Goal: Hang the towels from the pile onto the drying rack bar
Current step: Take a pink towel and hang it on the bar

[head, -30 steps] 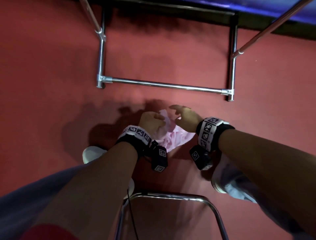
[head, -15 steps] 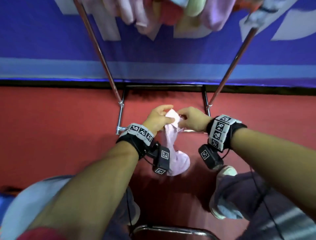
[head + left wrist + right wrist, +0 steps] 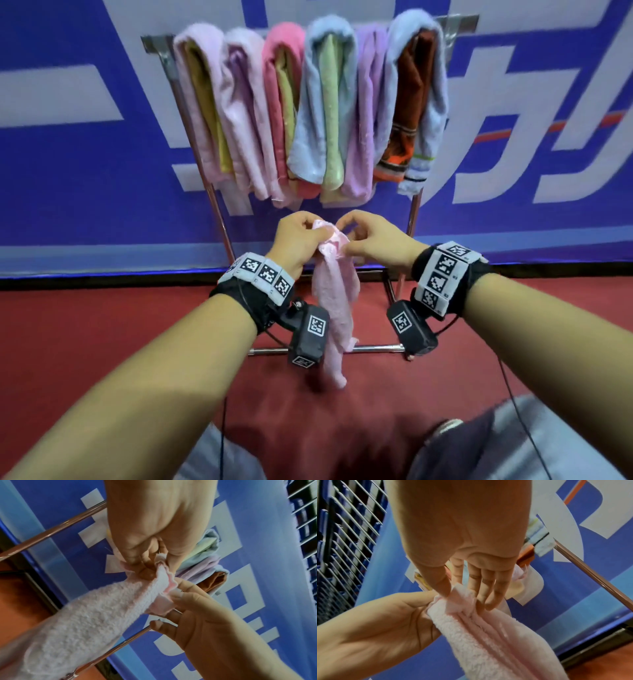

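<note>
A pale pink towel (image 3: 334,301) hangs bunched in a narrow strip from both hands, in front of the rack and below its hung towels. My left hand (image 3: 320,233) pinches the towel's top edge (image 3: 162,559) between thumb and fingers. My right hand (image 3: 342,229) pinches the same edge just to the right, thumb (image 3: 442,586) in front and the other fingers lying along the folds. The pink towel (image 3: 488,635) trails down toward the floor. The drying rack bar (image 3: 154,40) runs across the top and is almost fully covered.
Several towels (image 3: 322,102) in pink, lilac, blue, green and brown hang side by side on the bar. The rack's legs (image 3: 219,219) and base bar (image 3: 373,348) stand on red floor before a blue banner wall. A wire grid (image 3: 342,534) is off to the side.
Both hands have lifted the pink towel off the floor to mid-height in front of the rack. The view has tilted up, bringing the hung towels and bar into sight.
</note>
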The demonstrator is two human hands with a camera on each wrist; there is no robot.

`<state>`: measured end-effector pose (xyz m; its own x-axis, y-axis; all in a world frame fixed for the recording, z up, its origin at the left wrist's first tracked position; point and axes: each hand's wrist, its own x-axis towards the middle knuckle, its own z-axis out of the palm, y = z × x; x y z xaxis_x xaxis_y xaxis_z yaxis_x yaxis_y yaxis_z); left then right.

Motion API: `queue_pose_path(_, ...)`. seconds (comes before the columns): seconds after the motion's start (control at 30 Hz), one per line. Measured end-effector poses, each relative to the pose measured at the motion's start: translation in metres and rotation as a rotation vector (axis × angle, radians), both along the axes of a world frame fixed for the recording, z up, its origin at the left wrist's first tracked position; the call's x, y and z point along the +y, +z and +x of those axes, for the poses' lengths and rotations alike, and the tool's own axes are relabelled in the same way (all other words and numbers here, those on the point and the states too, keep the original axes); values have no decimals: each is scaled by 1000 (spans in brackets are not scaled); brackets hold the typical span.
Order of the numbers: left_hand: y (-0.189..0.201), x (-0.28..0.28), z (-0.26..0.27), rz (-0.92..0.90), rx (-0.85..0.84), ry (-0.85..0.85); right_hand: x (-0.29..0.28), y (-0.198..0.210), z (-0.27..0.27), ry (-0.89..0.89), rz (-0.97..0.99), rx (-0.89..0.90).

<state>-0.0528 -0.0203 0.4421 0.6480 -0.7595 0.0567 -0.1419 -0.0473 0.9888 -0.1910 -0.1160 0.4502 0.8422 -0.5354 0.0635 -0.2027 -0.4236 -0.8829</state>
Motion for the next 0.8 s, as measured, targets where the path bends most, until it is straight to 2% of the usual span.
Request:
queue_pose_path(0.07, 21, 1, -5, -29, -9, 11, 4, 16, -4, 29, -30, -30)
queue_pose_path(0.2, 55, 3, -7, -60, -2, 16, 4, 41, -9, 29, -266, -45)
queue_pose_path(0.3, 71, 5, -2, -89, 27, 34, -5, 58, -9, -14, -436, -54)
queue_pose_path(0.43, 94, 13, 6, -92, -56, 17, -17, 82, -8, -121, -509, -87)
queue_pose_path(0.53, 108, 20, 9, -36, -155, -43, -20, 101, -6, -213, -577, -135)
queue_pose_path(0.63, 113, 25, 10, 80, -265, -134, -19, 115, -1, -226, -614, -184)
queue_pose_path(0.7, 112, 25, 6, 180, -445, -157, -18, 120, 2, -223, -561, -211)
queue_pose_path(0.8, 113, 23, -1, 242, -729, -70, -15, 127, 3, -221, -557, -218)
